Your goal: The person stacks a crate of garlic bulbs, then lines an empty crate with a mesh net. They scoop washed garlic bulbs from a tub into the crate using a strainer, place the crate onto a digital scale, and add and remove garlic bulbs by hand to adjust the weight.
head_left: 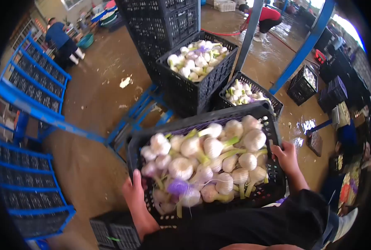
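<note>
A black plastic crate full of garlic bulbs is held up in front of me. My left hand grips its left end, thumb up along the rim, the other fingers hidden behind the wall. On the right end, my right hand is closed on the crate wall, its thumb over the edge. The bulbs are whitish with short green stems, and a piece of purple netting lies among them. Just beyond the crate stands a stack topped by another garlic-filled crate.
A lower crate of garlic stands behind my crate's far right corner. Tall stacked crates rise behind. Blue metal frames line the left, and a blue post slants at right. Two people bend over farther off on the wet floor.
</note>
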Action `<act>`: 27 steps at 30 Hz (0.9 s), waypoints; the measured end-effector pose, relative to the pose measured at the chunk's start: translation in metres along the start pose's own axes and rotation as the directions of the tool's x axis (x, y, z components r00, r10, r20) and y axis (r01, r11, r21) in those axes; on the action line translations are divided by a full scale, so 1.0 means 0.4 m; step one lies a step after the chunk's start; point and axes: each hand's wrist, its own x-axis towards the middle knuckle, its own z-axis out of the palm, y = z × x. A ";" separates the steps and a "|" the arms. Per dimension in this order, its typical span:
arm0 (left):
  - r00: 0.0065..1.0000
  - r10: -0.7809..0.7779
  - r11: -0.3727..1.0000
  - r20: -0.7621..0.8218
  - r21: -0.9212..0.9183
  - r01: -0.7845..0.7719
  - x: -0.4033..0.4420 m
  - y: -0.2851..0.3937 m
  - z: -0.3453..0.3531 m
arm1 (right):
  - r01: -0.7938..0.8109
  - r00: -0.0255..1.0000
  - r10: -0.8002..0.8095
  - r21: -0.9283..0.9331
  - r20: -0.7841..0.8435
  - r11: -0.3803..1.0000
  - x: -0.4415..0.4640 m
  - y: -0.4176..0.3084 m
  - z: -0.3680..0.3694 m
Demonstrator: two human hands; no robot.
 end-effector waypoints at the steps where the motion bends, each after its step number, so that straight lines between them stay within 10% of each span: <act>1: 1.000 -0.005 1.000 -0.016 -0.021 0.005 -0.026 -0.019 -0.009 | 0.037 0.999 -0.037 0.004 0.027 0.999 0.008 0.000 -0.002; 9: 0.998 -0.009 0.994 -0.069 -0.108 0.001 -0.115 -0.111 -0.017 | 0.191 0.974 -0.158 -0.211 0.165 0.959 0.082 -0.028 0.004; 14: 0.964 -0.265 0.903 -0.007 -0.353 0.246 -0.057 -0.205 -0.056 | 0.191 0.974 -0.164 -0.179 0.154 0.965 0.054 -0.058 -0.003; 19: 0.924 -0.334 0.750 0.188 -0.541 0.381 -0.075 -0.157 -0.056 | 0.191 0.979 -0.173 -0.192 0.110 0.963 0.043 -0.055 -0.001; 20: 0.834 -0.311 0.611 0.456 -0.576 0.543 -0.071 -0.144 -0.077 | 0.203 0.976 -0.183 -0.200 0.117 0.959 0.038 -0.056 -0.003; 27: 0.984 -0.112 0.846 0.139 -0.506 0.168 -0.089 -0.140 -0.032 | 0.245 0.969 -0.236 -0.235 0.066 0.940 0.035 -0.014 0.003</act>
